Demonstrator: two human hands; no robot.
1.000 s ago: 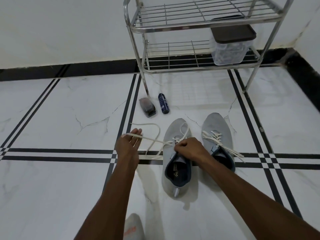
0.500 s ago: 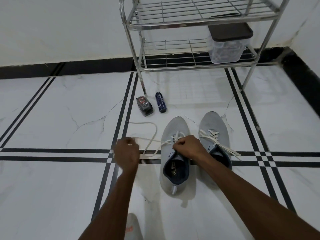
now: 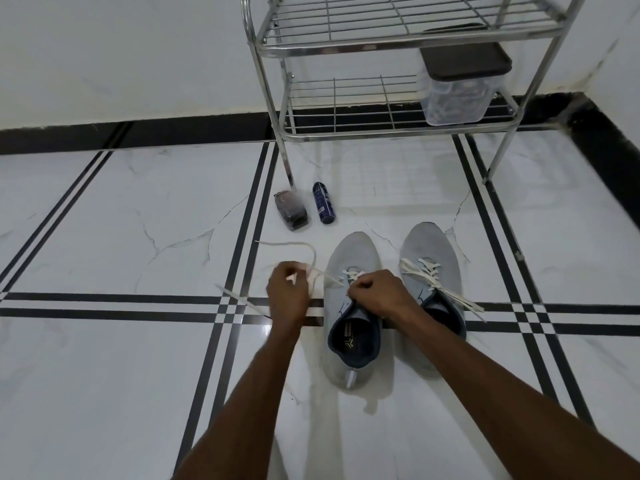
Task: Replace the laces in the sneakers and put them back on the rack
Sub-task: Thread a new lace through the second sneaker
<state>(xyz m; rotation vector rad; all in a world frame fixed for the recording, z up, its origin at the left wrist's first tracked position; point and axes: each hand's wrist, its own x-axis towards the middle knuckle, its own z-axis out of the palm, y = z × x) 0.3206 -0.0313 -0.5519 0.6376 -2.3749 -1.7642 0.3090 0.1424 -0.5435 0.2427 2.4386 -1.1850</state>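
1. Sneakers, head view only: left sneaker (image 3: pixel 353 306) and right sneaker (image 3: pixel 433 282) sit side by side on the floor (image 3: pixel 104 375), toes toward the rack (image 3: pixel 391 129), both off it.
2. Left sneaker only part laced. A white lace (image 3: pixel 304 252) runs out of its eyelets to the left, loops over the tile, free end lying flat near the black stripes.
3. Left hand (image 3: pixel 289 294) curled around that lace, just left of the shoe; exact pinch point blurred.
4. Right hand (image 3: pixel 377 294) curled at the eyelets/tongue of the left sneaker, gripping lace and shoe edge; cannot tell which fingers hold what.
5. Right sneaker already has white laces (image 3: pixel 433 278) through it, ends loose and trailing right onto the floor, untied.
6. Step in hand, as judged: threading/tightening the lace on the left sneaker, mid task.
7. Next move likely calls for steadying the shoe with the right hand while the left feeds the lace tip into the next eyelet, then evening both ends.
8. Other stuff: spray can (image 3: pixel 323 207) and dark brush-like item (image 3: pixel 291 214) lying by the rack leg; lidded clear box (image 3: pixel 457 88) on the rack's lower shelf.
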